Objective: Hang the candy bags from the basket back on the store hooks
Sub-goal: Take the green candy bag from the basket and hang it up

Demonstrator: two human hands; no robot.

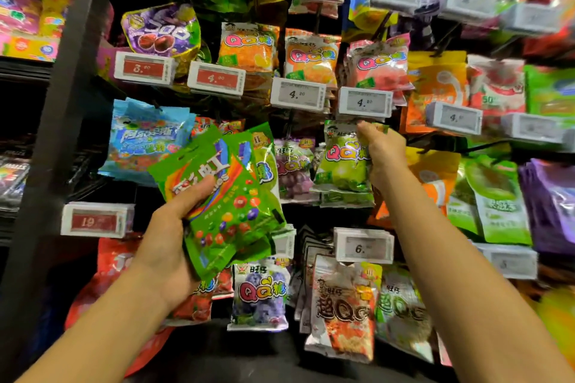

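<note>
My left hand (pixel 169 239) grips a stack of green rainbow candy bags (pixel 227 196), thumb across the front, held in front of the display at centre left. My right hand (pixel 378 154) pinches the top right edge of a light green QQ candy bag (pixel 340 162), right under a white 4.20 price tag (pixel 364 102). The hook behind that tag is hidden. The basket is out of view.
Rows of hooks carry candy bags with price tags: orange QQ bags (pixel 309 56), a purple grape bag (pixel 292 171), a blue bag (pixel 146 140), brown bags (pixel 343 308) below. A dark shelf upright (pixel 59 121) stands at the left.
</note>
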